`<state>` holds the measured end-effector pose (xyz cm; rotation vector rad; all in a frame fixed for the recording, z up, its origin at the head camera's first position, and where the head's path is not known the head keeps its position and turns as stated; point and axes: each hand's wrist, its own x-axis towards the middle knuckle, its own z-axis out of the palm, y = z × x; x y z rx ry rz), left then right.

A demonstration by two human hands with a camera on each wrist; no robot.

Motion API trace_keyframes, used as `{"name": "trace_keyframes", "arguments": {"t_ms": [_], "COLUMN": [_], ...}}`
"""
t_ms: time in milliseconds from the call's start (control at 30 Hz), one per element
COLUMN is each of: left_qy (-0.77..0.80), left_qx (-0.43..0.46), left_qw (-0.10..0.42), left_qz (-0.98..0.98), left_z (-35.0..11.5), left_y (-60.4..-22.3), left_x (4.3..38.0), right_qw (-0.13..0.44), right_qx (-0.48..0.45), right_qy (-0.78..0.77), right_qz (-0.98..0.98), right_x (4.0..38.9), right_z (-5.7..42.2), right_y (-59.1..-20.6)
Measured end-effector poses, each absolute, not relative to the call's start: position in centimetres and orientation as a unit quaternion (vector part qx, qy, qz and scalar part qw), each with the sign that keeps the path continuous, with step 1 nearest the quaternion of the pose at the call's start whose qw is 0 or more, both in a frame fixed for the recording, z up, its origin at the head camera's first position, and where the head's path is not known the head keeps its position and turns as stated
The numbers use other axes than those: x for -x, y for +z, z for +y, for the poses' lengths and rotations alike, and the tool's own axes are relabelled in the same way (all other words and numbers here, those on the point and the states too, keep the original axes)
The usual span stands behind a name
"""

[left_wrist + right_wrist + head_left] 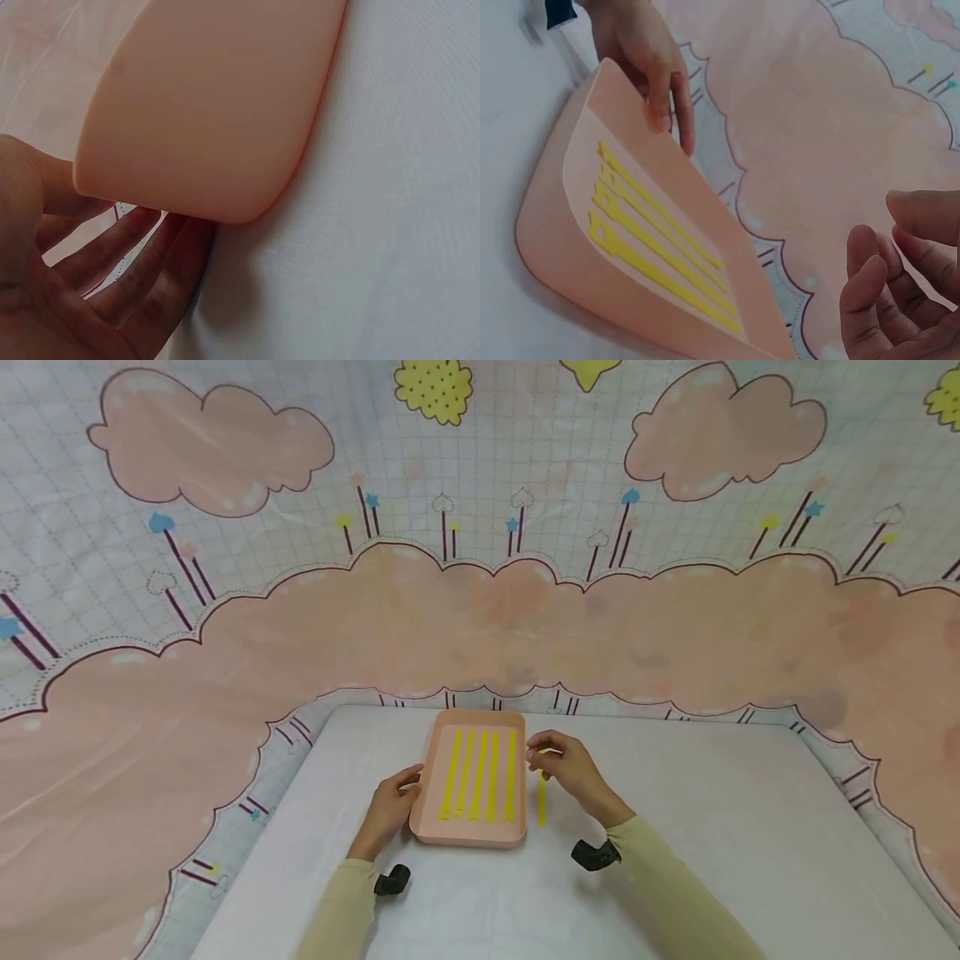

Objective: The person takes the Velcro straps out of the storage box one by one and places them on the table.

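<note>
A shallow peach tray (468, 841) stands on the white table, with several thin yellow strips (472, 777) side by side in it, their wider notched ends toward the near side. My left hand (390, 806) grips the tray's left rim; the left wrist view has the thumb at the rim and the fingers (124, 266) along the outer wall. Just right of the tray, my right hand (566, 767) is over another yellow strip (542, 806), covering part of it. In the right wrist view the right fingers (866, 292) are loosely bent, thumb apart, with nothing visible between them.
The white table (712, 827) reaches out on both sides of the tray. A patterned curtain (480, 627) with peach clouds hangs behind it. Black wrist devices (596, 855) sit at both sleeves.
</note>
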<state>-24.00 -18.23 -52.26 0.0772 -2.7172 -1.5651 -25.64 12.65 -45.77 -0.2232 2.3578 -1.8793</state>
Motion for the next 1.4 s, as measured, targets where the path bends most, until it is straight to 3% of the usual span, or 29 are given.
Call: {"name": "trace_keyframes", "arguments": {"t_ms": [1400], "left_qy": [-0.509], "left_qx": [-0.041], "left_qw": [0.005], "left_qz": [-0.860], "left_z": [-17.6], "left_y": [-52.2], "left_x": [24.0], "right_qw": [0.085], "right_qx": [0.159], "right_qy": [-0.621], "right_qz": [0.763], "right_x": [26.6], "right_z": [5.4], "right_y": [-43.4]}}
